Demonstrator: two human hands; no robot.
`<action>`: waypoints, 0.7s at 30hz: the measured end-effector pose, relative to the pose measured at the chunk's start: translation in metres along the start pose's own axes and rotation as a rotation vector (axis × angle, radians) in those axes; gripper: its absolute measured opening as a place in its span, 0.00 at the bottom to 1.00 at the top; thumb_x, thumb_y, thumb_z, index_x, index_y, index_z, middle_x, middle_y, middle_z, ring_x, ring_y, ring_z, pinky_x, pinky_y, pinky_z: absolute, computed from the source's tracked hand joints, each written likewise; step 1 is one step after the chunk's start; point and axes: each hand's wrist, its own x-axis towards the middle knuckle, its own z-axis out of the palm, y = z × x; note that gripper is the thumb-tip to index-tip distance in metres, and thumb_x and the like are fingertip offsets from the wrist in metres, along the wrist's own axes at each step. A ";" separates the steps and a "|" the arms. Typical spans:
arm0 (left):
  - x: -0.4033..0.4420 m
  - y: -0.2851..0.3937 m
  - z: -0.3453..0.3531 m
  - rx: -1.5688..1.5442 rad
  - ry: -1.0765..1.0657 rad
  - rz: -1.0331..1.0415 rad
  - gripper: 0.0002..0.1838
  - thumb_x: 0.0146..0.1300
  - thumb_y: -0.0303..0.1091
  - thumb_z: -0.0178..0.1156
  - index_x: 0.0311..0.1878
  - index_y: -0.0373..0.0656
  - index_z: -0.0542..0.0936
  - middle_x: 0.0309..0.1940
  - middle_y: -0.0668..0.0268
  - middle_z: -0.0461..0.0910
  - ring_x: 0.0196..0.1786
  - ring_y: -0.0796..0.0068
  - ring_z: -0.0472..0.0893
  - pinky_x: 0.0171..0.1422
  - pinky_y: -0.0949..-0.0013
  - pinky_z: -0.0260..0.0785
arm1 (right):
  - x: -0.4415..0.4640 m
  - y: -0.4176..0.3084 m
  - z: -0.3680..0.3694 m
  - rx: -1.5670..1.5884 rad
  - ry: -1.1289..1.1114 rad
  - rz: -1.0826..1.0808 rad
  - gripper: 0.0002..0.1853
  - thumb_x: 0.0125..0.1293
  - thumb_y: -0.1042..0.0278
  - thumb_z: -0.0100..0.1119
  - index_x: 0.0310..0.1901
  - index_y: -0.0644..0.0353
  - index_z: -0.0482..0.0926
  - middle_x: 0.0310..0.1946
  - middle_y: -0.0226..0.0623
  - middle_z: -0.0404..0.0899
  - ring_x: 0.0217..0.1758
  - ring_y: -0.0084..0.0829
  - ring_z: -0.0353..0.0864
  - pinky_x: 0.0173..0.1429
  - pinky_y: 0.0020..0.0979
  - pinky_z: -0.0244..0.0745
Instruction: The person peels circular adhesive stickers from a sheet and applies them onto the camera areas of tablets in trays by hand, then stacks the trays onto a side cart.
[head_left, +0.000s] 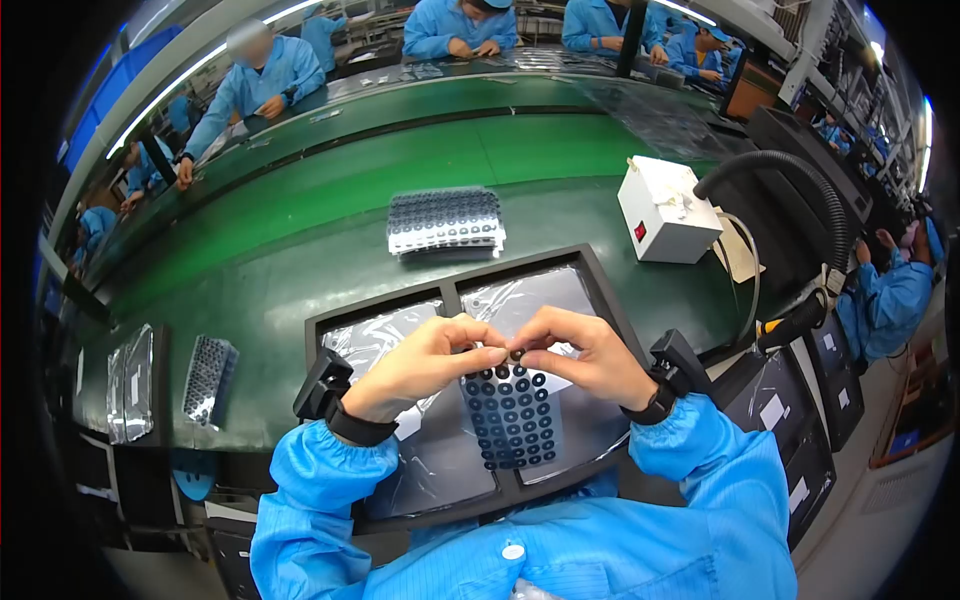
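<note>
My left hand (432,362) is closed, thumb and fingers pinching the top edge of a clear sheet of black rings (515,425). The sheet hangs down from my fingers, its rings lined up in rows. My right hand (588,352) meets it at the sheet's upper edge, with thumb and forefinger closed around a small black ring (517,355); whether that ring is fully off the sheet I cannot tell. Beneath both hands lies a black two-part tray (380,310). Each compartment holds a dark flat panel (440,475) under shiny clear film.
Beyond the tray, a stack of ring sheets (445,222) lies on the green bench (270,290). A white box (668,212) with a red switch and black hose (800,175) stands right. Another ring sheet (210,380) lies left. Co-workers in blue sit across the conveyor (400,150).
</note>
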 end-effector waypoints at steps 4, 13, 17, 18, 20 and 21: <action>0.010 -0.001 0.004 0.074 -0.032 0.028 0.14 0.68 0.39 0.62 0.46 0.35 0.83 0.40 0.68 0.78 0.46 0.79 0.76 0.52 0.72 0.67 | -0.002 -0.006 -0.006 -0.143 -0.017 0.022 0.07 0.64 0.77 0.62 0.43 0.64 0.79 0.36 0.35 0.81 0.40 0.28 0.83 0.46 0.29 0.77; 0.041 -0.033 0.015 0.267 -0.060 0.089 0.13 0.69 0.38 0.58 0.46 0.39 0.83 0.36 0.64 0.82 0.43 0.70 0.77 0.52 0.67 0.68 | -0.005 0.003 -0.024 -0.497 -0.046 -0.083 0.12 0.54 0.76 0.68 0.39 0.63 0.76 0.45 0.42 0.70 0.48 0.43 0.76 0.49 0.38 0.73; 0.053 -0.053 0.015 1.063 0.547 0.437 0.04 0.63 0.30 0.58 0.40 0.42 0.78 0.45 0.62 0.77 0.54 0.61 0.72 0.59 0.56 0.58 | -0.016 0.015 -0.032 -0.484 0.121 -0.069 0.11 0.51 0.78 0.69 0.36 0.62 0.77 0.42 0.41 0.70 0.45 0.41 0.75 0.47 0.37 0.73; 0.056 -0.057 0.012 1.216 0.597 0.400 0.08 0.60 0.28 0.58 0.44 0.42 0.76 0.48 0.61 0.76 0.59 0.59 0.70 0.62 0.48 0.55 | -0.019 0.016 -0.033 -0.463 0.204 -0.036 0.10 0.51 0.79 0.69 0.34 0.62 0.78 0.42 0.40 0.69 0.44 0.39 0.75 0.47 0.36 0.72; 0.059 -0.067 0.011 1.329 0.629 0.377 0.10 0.60 0.28 0.58 0.45 0.41 0.76 0.48 0.60 0.76 0.60 0.58 0.70 0.64 0.45 0.54 | -0.026 0.018 -0.034 -0.436 0.313 0.002 0.08 0.52 0.80 0.68 0.33 0.62 0.79 0.41 0.37 0.68 0.43 0.35 0.74 0.46 0.34 0.72; 0.059 -0.068 0.012 1.441 0.658 0.355 0.11 0.59 0.28 0.58 0.46 0.40 0.75 0.47 0.59 0.76 0.62 0.57 0.69 0.65 0.42 0.53 | -0.029 0.019 -0.034 -0.436 0.312 0.002 0.08 0.52 0.80 0.68 0.33 0.62 0.79 0.41 0.37 0.68 0.43 0.35 0.74 0.46 0.34 0.72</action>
